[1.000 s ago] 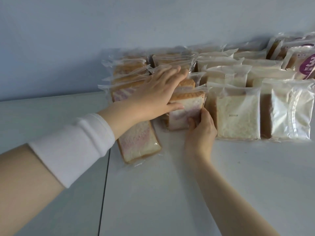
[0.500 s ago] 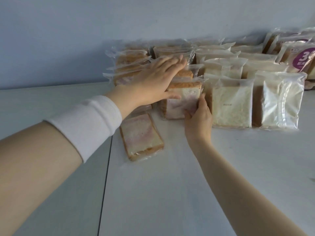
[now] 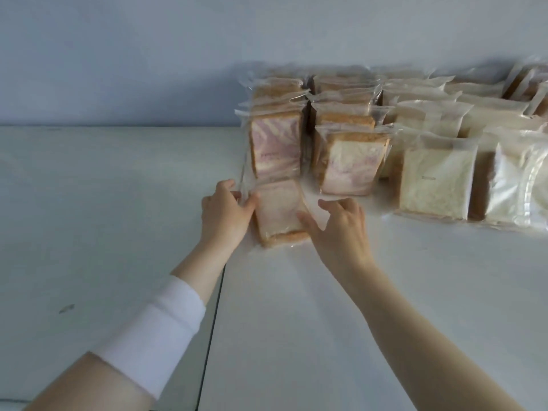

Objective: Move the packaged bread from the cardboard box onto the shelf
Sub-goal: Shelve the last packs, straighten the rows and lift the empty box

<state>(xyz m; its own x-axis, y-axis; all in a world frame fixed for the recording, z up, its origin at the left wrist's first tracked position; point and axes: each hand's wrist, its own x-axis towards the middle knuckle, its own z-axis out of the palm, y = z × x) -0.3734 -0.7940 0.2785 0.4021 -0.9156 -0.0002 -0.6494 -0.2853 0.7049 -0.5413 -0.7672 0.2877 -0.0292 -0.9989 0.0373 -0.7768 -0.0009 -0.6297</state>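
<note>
Pink-marbled bread packs [image 3: 275, 149], pale cream packs [image 3: 436, 185], white shelf [image 3: 326, 307], white wristband [image 3: 154, 330], grey-blue wall [image 3: 118, 54].

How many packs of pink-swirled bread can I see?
3: the left upright pack, the middle upright pack beside it, and the flat pack before them, between left hand and right hand. Packs behind may hide more.

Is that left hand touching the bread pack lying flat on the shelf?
Touching. The head view shows the left hand pinching the flat bread pack at its left wrapper edge.
</note>
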